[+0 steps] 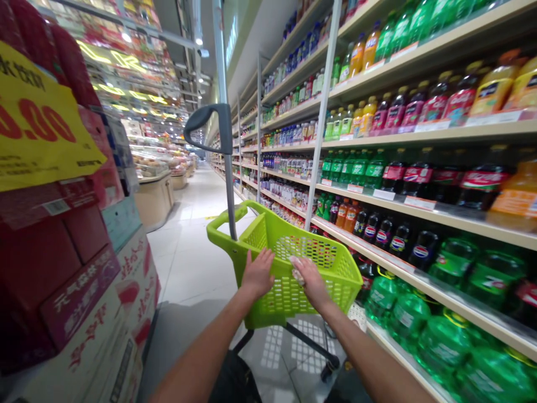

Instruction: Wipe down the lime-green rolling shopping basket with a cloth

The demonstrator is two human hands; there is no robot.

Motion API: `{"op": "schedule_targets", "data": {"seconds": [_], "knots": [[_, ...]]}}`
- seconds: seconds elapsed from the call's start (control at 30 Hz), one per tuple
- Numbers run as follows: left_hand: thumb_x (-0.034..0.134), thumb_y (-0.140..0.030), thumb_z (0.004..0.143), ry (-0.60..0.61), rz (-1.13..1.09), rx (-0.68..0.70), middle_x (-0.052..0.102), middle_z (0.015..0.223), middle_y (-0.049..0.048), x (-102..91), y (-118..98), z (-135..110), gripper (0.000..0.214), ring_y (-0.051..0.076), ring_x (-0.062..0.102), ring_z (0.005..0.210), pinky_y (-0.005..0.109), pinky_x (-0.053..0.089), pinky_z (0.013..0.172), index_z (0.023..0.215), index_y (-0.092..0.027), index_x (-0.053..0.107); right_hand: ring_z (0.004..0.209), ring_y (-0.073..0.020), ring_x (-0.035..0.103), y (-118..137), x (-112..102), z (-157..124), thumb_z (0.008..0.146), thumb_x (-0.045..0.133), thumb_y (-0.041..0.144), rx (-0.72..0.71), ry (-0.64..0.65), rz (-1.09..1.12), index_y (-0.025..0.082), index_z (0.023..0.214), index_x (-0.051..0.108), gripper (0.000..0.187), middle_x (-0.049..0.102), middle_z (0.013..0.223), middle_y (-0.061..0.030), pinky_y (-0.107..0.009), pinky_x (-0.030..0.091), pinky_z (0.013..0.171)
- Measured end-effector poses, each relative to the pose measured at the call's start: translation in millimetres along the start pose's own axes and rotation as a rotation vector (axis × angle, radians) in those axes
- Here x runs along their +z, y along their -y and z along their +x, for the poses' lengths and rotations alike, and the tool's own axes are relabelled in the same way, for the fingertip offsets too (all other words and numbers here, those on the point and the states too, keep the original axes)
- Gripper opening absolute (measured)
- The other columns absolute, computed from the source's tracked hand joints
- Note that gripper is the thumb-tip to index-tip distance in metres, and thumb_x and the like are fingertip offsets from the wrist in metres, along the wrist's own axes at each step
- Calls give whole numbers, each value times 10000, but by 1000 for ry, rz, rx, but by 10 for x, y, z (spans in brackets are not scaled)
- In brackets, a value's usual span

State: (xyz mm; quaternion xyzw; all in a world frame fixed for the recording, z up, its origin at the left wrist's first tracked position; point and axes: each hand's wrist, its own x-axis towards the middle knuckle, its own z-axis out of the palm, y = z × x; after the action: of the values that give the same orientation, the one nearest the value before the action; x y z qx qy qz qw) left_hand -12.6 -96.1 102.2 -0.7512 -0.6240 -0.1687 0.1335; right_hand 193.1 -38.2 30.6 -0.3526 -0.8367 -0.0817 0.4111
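Observation:
A lime-green plastic shopping cart basket (289,240) with slotted walls stands right in front of me on dark legs. My left hand (258,273) rests on the near rim, its fingers stretched out flat over the edge. Further right along that rim, my right hand (311,277) is closed on a crumpled white tissue (297,268). The tissue pokes out on the thumb side, at the basket's edge. A tall metal pole (230,190) with a dark grey loop handle (226,129) rises at the basket's left end.
Shelves of bottled drinks (419,168) line the right side, with large green bottles (411,313) low beside the cart. Stacked drink cartons (62,268) with a yellow price sign (42,123) stand close on my left. A tiled aisle (197,190) runs ahead past display counters (153,193).

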Motion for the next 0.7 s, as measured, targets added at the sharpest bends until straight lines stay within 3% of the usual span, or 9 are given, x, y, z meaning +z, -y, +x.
{"op": "schedule_targets", "data": {"seconds": [0.1,0.13,0.23,0.33,0.5,0.6,0.7], "knots": [[351,-197,762,-264,70,-277,429,1325,81,-226,461,-12,475,203,313,1259,502,110,1067,1232,-162,416,1198,-199,393,-306,-138,-252,740,349,24,93,-49,-66,226,1229,467,542,502,1246,-56,-465,321,990],[343,-181,757,-301,101,-360,390,1351,95,-293,615,-4,497,218,282,1274,526,128,1054,1251,-147,391,1202,-198,389,-409,-175,-332,731,343,15,128,-73,-76,235,1230,465,559,497,1250,-49,-469,311,999],[334,-111,702,-176,184,-336,296,1405,81,-418,942,40,587,234,186,1312,582,136,1026,1288,-140,338,1203,-188,390,-449,-127,-337,712,322,-4,214,-141,-31,232,1253,436,601,481,1266,-46,-463,303,1015],[332,-87,668,-62,226,-270,275,1416,53,-446,1021,69,639,230,161,1319,594,132,1023,1303,-153,315,1182,-187,419,40,170,121,726,314,-2,175,-150,96,203,1240,453,570,507,1240,-66,-449,333,1004],[348,-69,642,-24,257,-235,233,1433,32,-447,956,24,691,216,139,1326,578,135,1032,1321,-172,279,1179,-199,427,1131,622,1148,797,383,48,-17,-100,212,160,1235,456,458,512,1237,-90,-428,315,1020],[352,-59,643,-16,255,-225,217,1438,21,-452,953,-1,698,200,121,1330,559,122,1045,1324,-191,271,1203,-218,397,1263,649,1234,809,418,63,-84,-77,183,133,1205,488,409,505,1235,-130,-441,315,1017],[343,-44,641,-7,235,-229,212,1440,25,-449,962,-7,707,198,113,1332,566,122,1044,1328,-189,262,1217,-236,377,1056,518,1002,799,427,41,-150,-13,124,146,1181,515,406,505,1231,-141,-464,351,987]]}}
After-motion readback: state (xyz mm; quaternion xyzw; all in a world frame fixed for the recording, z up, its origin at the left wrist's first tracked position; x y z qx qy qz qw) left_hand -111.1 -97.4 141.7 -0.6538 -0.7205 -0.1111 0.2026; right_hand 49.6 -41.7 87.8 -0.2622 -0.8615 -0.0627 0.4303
